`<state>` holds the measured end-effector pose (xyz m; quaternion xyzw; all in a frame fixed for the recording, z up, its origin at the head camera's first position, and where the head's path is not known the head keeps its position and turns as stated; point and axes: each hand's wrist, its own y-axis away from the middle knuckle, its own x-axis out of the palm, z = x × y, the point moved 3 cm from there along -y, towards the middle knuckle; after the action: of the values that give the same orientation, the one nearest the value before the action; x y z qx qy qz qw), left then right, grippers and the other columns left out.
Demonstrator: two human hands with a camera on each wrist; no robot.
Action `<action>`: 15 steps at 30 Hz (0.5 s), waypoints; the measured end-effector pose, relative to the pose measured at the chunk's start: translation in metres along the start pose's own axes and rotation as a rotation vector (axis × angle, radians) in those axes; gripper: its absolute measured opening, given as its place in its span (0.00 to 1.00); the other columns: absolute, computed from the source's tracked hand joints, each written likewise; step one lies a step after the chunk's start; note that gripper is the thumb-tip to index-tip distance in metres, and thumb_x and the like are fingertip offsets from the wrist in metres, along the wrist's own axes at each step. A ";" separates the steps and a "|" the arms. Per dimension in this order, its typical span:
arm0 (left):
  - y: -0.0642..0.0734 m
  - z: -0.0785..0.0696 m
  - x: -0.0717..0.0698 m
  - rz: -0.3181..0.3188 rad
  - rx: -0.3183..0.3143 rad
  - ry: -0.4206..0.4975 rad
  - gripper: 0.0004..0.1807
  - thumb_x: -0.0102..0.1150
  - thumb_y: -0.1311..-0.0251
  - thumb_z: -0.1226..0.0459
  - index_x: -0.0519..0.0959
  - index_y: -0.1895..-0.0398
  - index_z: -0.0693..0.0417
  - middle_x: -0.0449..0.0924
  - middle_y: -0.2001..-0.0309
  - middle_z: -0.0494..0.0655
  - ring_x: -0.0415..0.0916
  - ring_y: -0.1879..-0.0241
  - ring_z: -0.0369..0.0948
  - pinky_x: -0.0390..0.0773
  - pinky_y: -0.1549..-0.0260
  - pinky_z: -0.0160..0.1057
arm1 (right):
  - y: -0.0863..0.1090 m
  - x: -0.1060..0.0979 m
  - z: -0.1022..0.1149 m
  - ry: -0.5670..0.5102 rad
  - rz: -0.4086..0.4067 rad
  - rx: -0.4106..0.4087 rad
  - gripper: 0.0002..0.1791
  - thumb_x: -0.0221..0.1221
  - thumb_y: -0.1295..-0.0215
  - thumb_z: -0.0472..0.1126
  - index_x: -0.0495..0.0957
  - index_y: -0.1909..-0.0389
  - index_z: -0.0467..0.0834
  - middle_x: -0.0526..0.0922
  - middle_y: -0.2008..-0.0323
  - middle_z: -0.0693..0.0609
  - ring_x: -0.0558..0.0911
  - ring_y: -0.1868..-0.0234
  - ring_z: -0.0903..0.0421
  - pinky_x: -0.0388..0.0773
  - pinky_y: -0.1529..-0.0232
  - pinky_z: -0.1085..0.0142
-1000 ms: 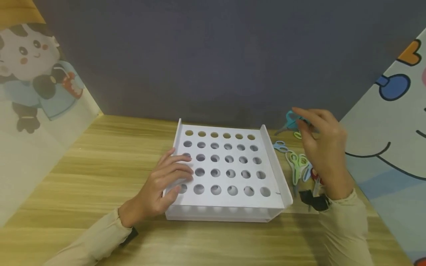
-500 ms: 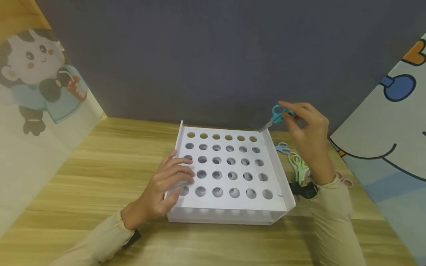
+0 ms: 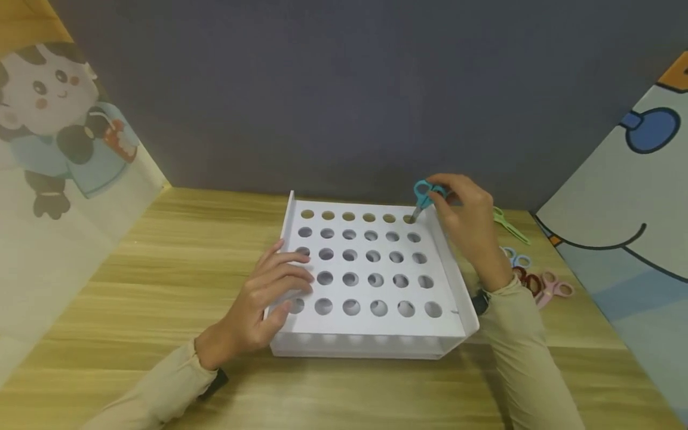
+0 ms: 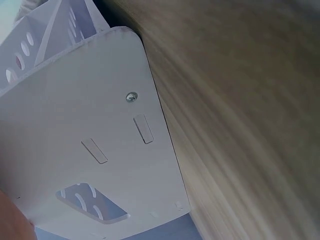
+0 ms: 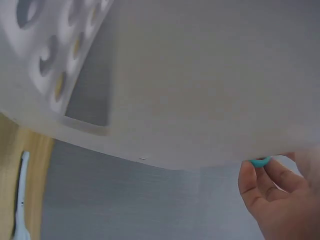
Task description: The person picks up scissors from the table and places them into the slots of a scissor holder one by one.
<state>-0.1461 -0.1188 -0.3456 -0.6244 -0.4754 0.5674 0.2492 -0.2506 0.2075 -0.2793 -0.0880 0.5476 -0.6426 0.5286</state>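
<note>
A white rack (image 3: 371, 327) with rows of round holes stands on the wooden table. Turquoise scissors (image 3: 423, 194) point blades down, their tip at the far right corner hole of the rack's top. My right hand (image 3: 466, 218) pinches one of their handle loops between thumb and fingers. In the right wrist view the rack's side wall hides most of the scissors; only a bit of turquoise handle (image 5: 260, 162) shows at the fingertips. My left hand (image 3: 263, 298) rests on the rack's left side, fingers spread over the holed top. The left wrist view shows the rack's side panel (image 4: 95, 115).
Right of the rack lie several scissors: green ones (image 3: 510, 227), light blue ones (image 3: 518, 259), dark red ones (image 3: 532, 282) and pink ones (image 3: 553, 288). My right forearm passes close in front of them. A dark panel (image 3: 344, 107) rises behind the table.
My right hand has carried the turquoise scissors leftward from over the loose scissors to the rack's far right corner, then lowered them to the hole. My left hand stays in place.
</note>
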 end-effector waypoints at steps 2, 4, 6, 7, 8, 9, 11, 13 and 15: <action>-0.001 0.000 0.000 0.002 0.002 0.001 0.23 0.36 0.31 0.56 0.81 0.62 0.60 0.82 0.57 0.53 0.74 0.45 0.56 0.52 0.32 0.66 | 0.001 0.003 -0.003 0.016 0.026 0.014 0.13 0.65 0.41 0.25 0.84 0.54 0.36 0.85 0.59 0.43 0.82 0.65 0.52 0.73 0.62 0.78; -0.001 0.001 0.000 0.004 0.004 0.002 0.23 0.36 0.31 0.55 0.81 0.62 0.60 0.82 0.57 0.53 0.74 0.45 0.56 0.52 0.32 0.66 | 0.003 0.006 -0.007 0.035 0.056 0.035 0.13 0.65 0.41 0.26 0.84 0.54 0.36 0.86 0.59 0.43 0.82 0.65 0.52 0.75 0.63 0.76; -0.002 0.001 0.000 0.004 0.006 0.005 0.23 0.36 0.31 0.55 0.81 0.63 0.60 0.82 0.57 0.53 0.74 0.45 0.56 0.52 0.32 0.65 | 0.004 0.009 -0.011 0.049 0.095 0.061 0.13 0.65 0.40 0.26 0.84 0.54 0.36 0.86 0.59 0.43 0.82 0.66 0.52 0.76 0.63 0.74; -0.002 0.001 0.000 0.003 0.007 0.005 0.23 0.36 0.31 0.55 0.81 0.63 0.60 0.82 0.58 0.53 0.74 0.46 0.56 0.51 0.31 0.64 | 0.005 0.011 -0.012 0.053 0.115 0.073 0.13 0.65 0.40 0.26 0.84 0.54 0.36 0.86 0.60 0.43 0.82 0.66 0.51 0.77 0.64 0.72; -0.002 0.001 0.000 0.001 0.008 0.006 0.23 0.36 0.31 0.55 0.81 0.63 0.60 0.82 0.58 0.53 0.74 0.46 0.56 0.52 0.31 0.64 | 0.006 0.012 -0.013 0.056 0.136 0.084 0.13 0.64 0.40 0.27 0.84 0.54 0.36 0.86 0.60 0.43 0.82 0.66 0.51 0.77 0.64 0.70; -0.002 0.001 0.000 -0.002 0.009 0.006 0.23 0.36 0.31 0.55 0.81 0.63 0.60 0.82 0.58 0.53 0.74 0.46 0.56 0.52 0.31 0.64 | 0.007 0.014 -0.014 0.055 0.157 0.095 0.12 0.64 0.39 0.27 0.84 0.54 0.36 0.85 0.60 0.43 0.82 0.66 0.51 0.77 0.64 0.68; -0.002 0.001 0.000 -0.007 0.010 0.005 0.23 0.37 0.31 0.56 0.81 0.63 0.60 0.82 0.58 0.53 0.75 0.47 0.56 0.52 0.31 0.64 | 0.008 0.017 -0.016 0.054 0.193 0.113 0.12 0.63 0.38 0.28 0.84 0.54 0.37 0.85 0.60 0.43 0.82 0.65 0.50 0.78 0.64 0.64; -0.001 0.000 0.000 -0.010 0.008 0.004 0.23 0.37 0.31 0.56 0.81 0.63 0.60 0.83 0.58 0.54 0.75 0.47 0.56 0.52 0.31 0.64 | 0.009 0.019 -0.016 0.050 0.219 0.124 0.12 0.63 0.38 0.28 0.84 0.54 0.38 0.86 0.60 0.43 0.82 0.65 0.50 0.78 0.64 0.61; 0.000 0.000 -0.001 -0.012 0.004 0.004 0.22 0.37 0.32 0.56 0.81 0.63 0.60 0.83 0.58 0.54 0.75 0.48 0.55 0.52 0.32 0.65 | 0.010 0.020 -0.015 0.049 0.235 0.132 0.11 0.63 0.37 0.28 0.85 0.54 0.38 0.86 0.60 0.43 0.82 0.64 0.50 0.79 0.64 0.59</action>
<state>-0.1461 -0.1196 -0.3453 -0.6222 -0.4773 0.5659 0.2547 -0.2642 0.2028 -0.3024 0.0273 0.5234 -0.6129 0.5913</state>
